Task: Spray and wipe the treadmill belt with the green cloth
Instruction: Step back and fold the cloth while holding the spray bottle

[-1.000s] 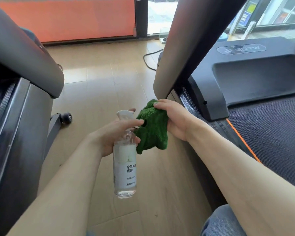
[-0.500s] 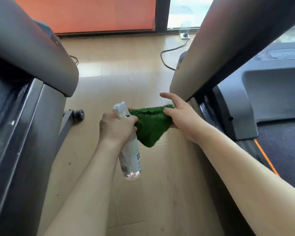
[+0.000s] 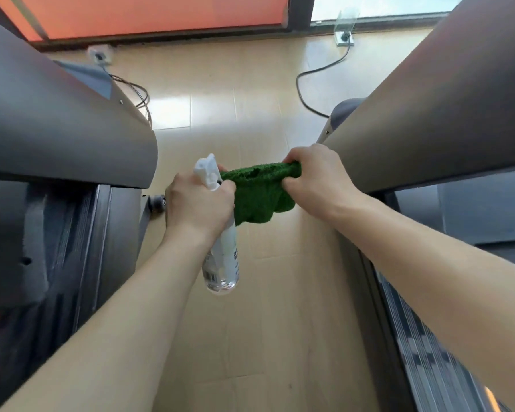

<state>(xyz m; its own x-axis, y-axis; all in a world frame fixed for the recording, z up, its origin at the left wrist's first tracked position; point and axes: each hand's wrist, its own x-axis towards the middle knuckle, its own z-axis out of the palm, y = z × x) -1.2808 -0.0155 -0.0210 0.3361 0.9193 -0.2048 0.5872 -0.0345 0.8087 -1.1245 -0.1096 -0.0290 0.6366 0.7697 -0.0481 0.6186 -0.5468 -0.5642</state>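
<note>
My left hand (image 3: 198,203) grips the neck of a clear spray bottle (image 3: 222,263) with a white trigger head, and its fingers also pinch the left edge of the green cloth (image 3: 257,197). My right hand (image 3: 315,179) grips the cloth's right edge, so the cloth hangs stretched between both hands above the wooden floor. A treadmill stands on the right; only its ribbed side rail (image 3: 428,352) and grey upright (image 3: 428,108) show, and the belt itself is out of view.
A second treadmill (image 3: 57,203) with a grey upright stands on the left, a small wheel (image 3: 156,202) at its base. Power cables (image 3: 312,84) run across the wooden floor (image 3: 250,322) to sockets by the orange wall and window.
The view has swung left and down, losing the right treadmill's belt. My right hand closed from a loose hold into a grip on the cloth, and the bottle now tilts with its base toward me.
</note>
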